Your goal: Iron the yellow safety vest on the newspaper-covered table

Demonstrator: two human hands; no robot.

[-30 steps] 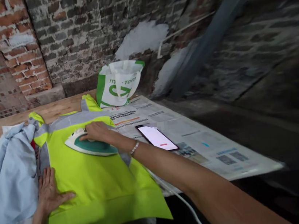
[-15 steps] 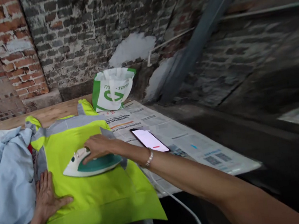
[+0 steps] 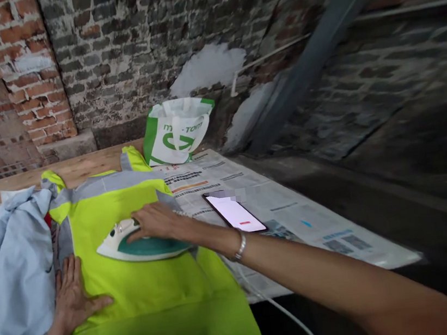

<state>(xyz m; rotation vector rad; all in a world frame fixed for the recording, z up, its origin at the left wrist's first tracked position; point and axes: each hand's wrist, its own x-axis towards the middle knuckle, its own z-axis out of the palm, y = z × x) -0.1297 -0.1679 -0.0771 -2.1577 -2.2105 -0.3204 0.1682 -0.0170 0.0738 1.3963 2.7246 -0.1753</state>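
A neon yellow shirt with grey panels lies spread on the table, its lower hem hanging over the front edge. My right hand is wrapped round the handle of a white and green clothes iron, whose soleplate rests flat on the middle of the shirt with the tip pointing left. Flat on the shirt's left edge lies my left hand, fingers spread and thumb pointing right, holding nothing. Beside it on the left is a crumpled light blue cloth.
Newspaper sheets cover the table, with a lit phone lying on them to the right. A white and green bag stands at the back, before a brick wall. The white cord drops past the front edge.
The view has shifted slightly, so most things appear a little further right. The iron stays in nearly the same place on the shirt, and my left hand keeps its spot.
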